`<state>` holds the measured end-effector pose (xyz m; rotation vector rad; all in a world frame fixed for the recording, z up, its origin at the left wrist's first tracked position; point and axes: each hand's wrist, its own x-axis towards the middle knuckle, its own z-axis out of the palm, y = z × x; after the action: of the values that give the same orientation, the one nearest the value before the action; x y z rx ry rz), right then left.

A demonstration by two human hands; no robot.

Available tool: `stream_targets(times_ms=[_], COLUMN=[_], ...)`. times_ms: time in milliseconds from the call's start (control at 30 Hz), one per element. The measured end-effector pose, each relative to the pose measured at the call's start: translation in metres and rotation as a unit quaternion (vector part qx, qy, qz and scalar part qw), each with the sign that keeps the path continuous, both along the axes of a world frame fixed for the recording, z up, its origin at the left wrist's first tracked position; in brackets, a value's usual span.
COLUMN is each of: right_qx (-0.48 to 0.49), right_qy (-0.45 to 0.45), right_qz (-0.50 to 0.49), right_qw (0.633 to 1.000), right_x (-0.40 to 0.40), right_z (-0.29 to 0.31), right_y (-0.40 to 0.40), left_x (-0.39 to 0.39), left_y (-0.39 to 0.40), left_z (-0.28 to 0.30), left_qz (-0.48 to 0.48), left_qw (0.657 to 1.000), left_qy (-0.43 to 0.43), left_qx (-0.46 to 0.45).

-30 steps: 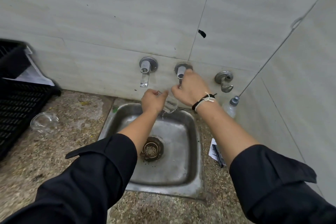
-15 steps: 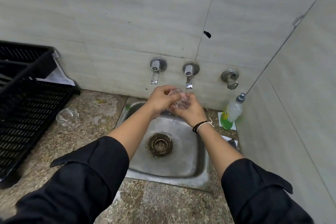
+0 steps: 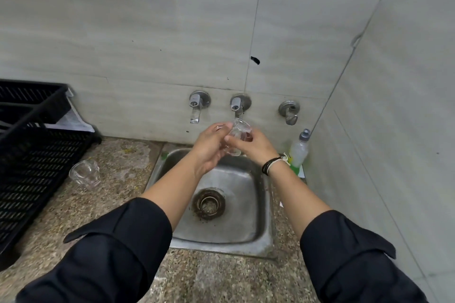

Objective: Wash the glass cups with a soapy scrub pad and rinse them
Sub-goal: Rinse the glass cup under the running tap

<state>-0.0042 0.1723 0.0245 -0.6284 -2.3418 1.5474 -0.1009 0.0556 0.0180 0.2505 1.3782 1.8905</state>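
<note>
Head view looks down on both hands meeting over the far edge of the steel sink [image 3: 261, 241], directly under the middle wall tap [image 3: 238, 105], with a clear glass cup [image 3: 237, 130] held tilted between them. Left hand [image 3: 211, 145] curls its fingers round the cup's near side while the right hand [image 3: 253, 146] grips it from the other side. A second glass cup [image 3: 85, 174] lies tipped on the granite counter [image 3: 118, 174] left of the sink, beside the black plastic crate [image 3: 32, 155]; a dish-soap bottle [image 3: 299, 149] stands at the sink's far right corner.
</note>
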Motion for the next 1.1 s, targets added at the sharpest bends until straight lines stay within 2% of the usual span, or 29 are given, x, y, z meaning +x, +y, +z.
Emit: stream_targets(times_ms=[133, 233, 333, 367, 433, 533, 867, 1100], right_qx=[0.077, 0.031, 0.034, 0.046, 0.08, 0.095, 0.048, -0.003], right_qy=[-0.044, -0.05, -0.033, -0.03, -0.033, -0.029, 0.018, 0.055], right_qz=[0.02, 0.091, 0.068, 0.055, 0.025, -0.008, -0.033, 0.013], right_qw=[0.996, 0.994, 0.997, 0.997, 0.996, 0.995, 0.998, 0.998], right_x=[0.012, 0.023, 0.031, 0.034, 0.038, 0.041, 0.018, -0.043], right_z=[0.035, 0.06, 0.078, 0.083, 0.093, 0.104, 0.124, 0.13], right_y=[0.017, 0.021, 0.024, 0.022, 0.015, -0.002, -0.116, -0.216], left_x=[0.007, 0.015, 0.016, 0.014, 0.009, -0.003, -0.049, -0.086], left_y=[-0.002, -0.009, -0.023, -0.03, -0.045, -0.07, -0.213, -0.336], left_z=[0.013, 0.024, 0.034, 0.037, 0.039, 0.044, 0.103, 0.127], left_qz=[0.001, -0.012, -0.014, -0.01, 0.008, 0.046, 0.095, 0.16], left_qw=[0.998, 0.998, 0.996, 0.997, 0.994, 0.975, 0.965, 0.951], left_qy=[0.055, 0.039, 0.019, 0.035, 0.112, 0.19, 0.221, 0.236], left_qx=[-0.014, 0.039, 0.083, 0.069, -0.016, -0.108, -0.101, -0.121])
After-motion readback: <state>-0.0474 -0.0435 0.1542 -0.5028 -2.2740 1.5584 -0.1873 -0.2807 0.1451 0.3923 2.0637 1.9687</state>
